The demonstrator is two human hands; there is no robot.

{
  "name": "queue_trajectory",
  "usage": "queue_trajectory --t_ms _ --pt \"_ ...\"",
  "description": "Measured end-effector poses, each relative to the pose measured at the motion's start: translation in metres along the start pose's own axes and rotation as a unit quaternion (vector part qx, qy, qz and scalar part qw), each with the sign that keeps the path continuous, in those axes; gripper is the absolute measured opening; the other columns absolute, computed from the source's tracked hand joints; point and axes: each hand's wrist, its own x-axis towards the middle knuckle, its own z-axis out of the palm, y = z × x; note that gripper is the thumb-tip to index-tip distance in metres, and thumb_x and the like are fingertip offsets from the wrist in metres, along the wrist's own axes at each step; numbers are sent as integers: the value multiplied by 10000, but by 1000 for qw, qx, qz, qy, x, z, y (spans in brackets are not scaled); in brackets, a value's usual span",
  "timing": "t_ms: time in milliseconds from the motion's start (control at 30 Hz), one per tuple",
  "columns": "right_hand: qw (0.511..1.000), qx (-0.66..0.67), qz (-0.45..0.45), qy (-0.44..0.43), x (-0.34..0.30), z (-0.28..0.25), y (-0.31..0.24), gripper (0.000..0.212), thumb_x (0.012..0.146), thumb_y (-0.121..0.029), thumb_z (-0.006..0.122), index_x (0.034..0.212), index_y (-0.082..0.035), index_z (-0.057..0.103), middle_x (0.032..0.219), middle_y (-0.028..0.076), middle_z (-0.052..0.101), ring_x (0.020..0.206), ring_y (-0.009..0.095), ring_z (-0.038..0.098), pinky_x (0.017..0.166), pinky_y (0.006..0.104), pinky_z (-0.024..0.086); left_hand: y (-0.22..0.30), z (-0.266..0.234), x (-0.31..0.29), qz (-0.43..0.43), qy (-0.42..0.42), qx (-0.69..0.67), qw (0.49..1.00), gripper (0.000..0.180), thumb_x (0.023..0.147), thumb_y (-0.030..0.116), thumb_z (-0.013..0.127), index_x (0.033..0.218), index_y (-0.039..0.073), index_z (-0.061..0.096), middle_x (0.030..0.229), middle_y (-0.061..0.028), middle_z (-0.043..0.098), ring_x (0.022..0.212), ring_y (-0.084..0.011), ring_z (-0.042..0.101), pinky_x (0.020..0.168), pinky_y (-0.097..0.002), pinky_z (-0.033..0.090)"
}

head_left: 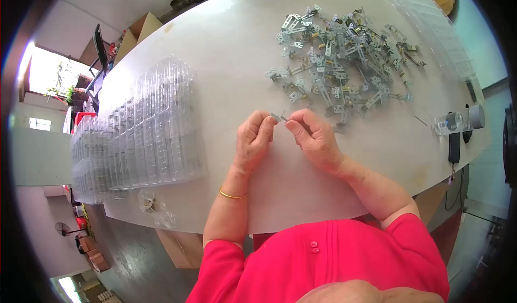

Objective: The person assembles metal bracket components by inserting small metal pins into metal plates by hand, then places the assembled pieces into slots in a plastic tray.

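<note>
My left hand (254, 136) pinches a small silvery metal bracket (277, 118) between thumb and fingers, over the middle of the pale table. Right beside it, my right hand (312, 136) is closed on a thin pin-like metal piece (285, 118) whose tip meets or nearly meets the bracket. Whether the two pieces are joined is too small to tell. Just beyond my hands lies a loose heap of metal brackets (344, 61), grey with some brass-coloured parts.
Stacked clear plastic trays (156, 125) holding small parts stand at the left. More clear trays (425, 23) lie at the far right. A clear bottle (452, 124) lies near the right edge by a dark key fob (454, 148). A small plastic bag (156, 209) sits at the near left edge.
</note>
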Motion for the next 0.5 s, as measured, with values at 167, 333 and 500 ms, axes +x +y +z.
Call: queue_trajectory --t_ms 167,333,500 --pt "999 33 -9 36 -1 6 -1 161 1012 -168 607 1083 -38 544 710 -10 558 616 49 488 544 229 412 -4 3 0 99 11 144 985 202 1023 183 573 898 27 607 613 2 505 554 -68 468 503 -241 379" --pt "996 71 26 41 0 8 -7 154 1006 -138 604 1096 -28 545 723 0 569 623 55 497 549 238 417 -7 3 0 130 23 185 974 143 989 140 615 913 18 609 621 -18 513 550 -90 469 507 -261 393" --pt "999 13 -2 29 1 10 1 119 983 -98 615 1080 -37 583 699 10 553 615 77 509 545 262 411 -1 8 -2 164 51 209 963 83 953 95 648 967 22 612 616 -45 496 535 -113 460 515 -278 405"
